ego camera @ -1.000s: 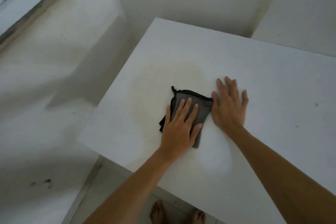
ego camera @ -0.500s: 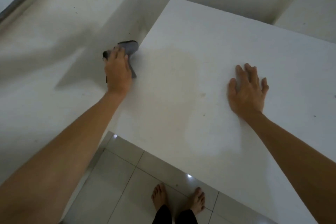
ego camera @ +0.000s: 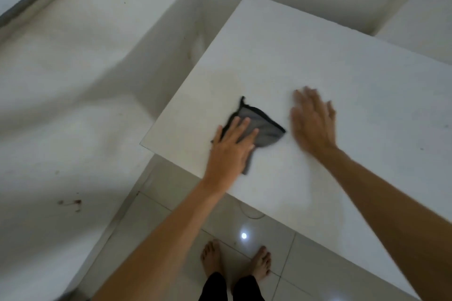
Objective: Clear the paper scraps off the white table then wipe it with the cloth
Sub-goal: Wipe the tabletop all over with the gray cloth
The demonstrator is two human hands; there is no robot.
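A grey cloth (ego camera: 265, 131) with a dark hem lies folded on the white table (ego camera: 342, 80), near its left front corner. My left hand (ego camera: 232, 151) presses flat on the cloth's near left part, fingers spread over it. My right hand (ego camera: 311, 121) is flat on the bare tabletop just right of the cloth, fingers apart and blurred, holding nothing. I see no paper scraps on the table.
A white wall or ledge (ego camera: 85, 80) stands close to the table's left side. The table's front edge runs diagonally above a tiled floor (ego camera: 171, 227), where my bare feet (ego camera: 234, 261) stand. A thin cord (ego camera: 252, 215) hangs under the edge.
My left hand has brought the cloth back from the table's left edge onto the top, toward my right hand. The right hand has shifted slightly and is blurred.
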